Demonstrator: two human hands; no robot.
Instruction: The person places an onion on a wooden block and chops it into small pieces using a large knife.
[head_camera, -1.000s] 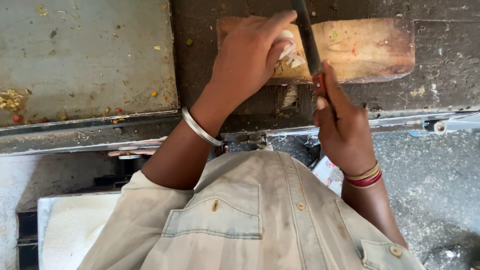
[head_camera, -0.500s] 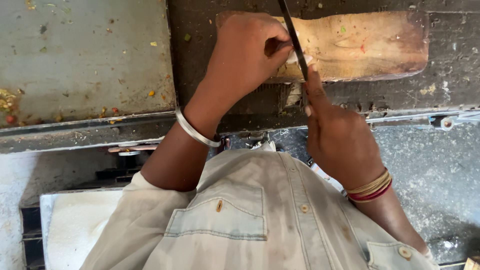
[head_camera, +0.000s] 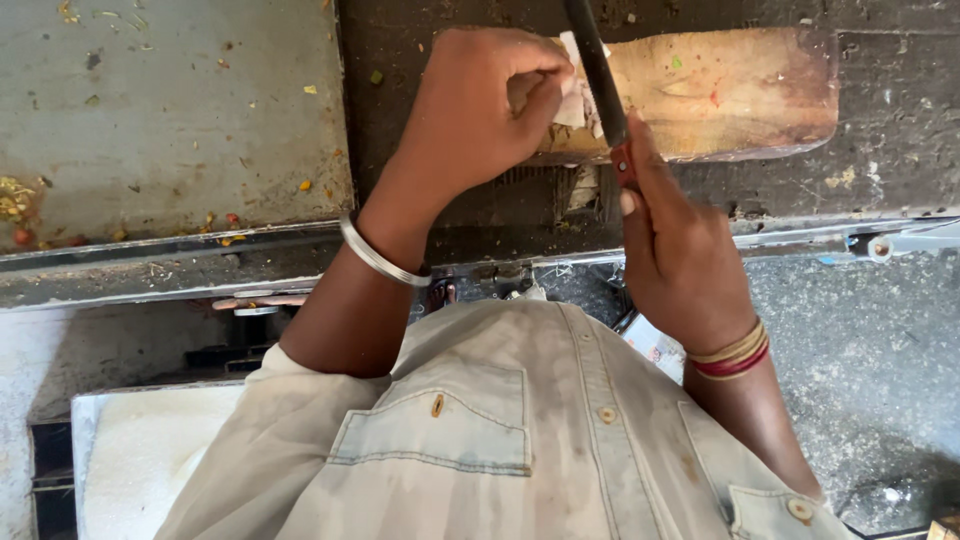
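I'm looking straight down over a beige buttoned shirt; a white slab is sitting low at the left. Right hand is wearing red and yellow wrist bands, fingers clamped round the reddish handle of a knife, index finger lying along it, dark blade running up and away over the board. Left hand, with a steel bangle on the wrist, is curling its fingertips together, pinching a small pale food piece just beside the blade. That piece is resting on the worn wooden cutting board, near its left end. Farther left, a grey metal counter is carrying scattered vegetable scraps.
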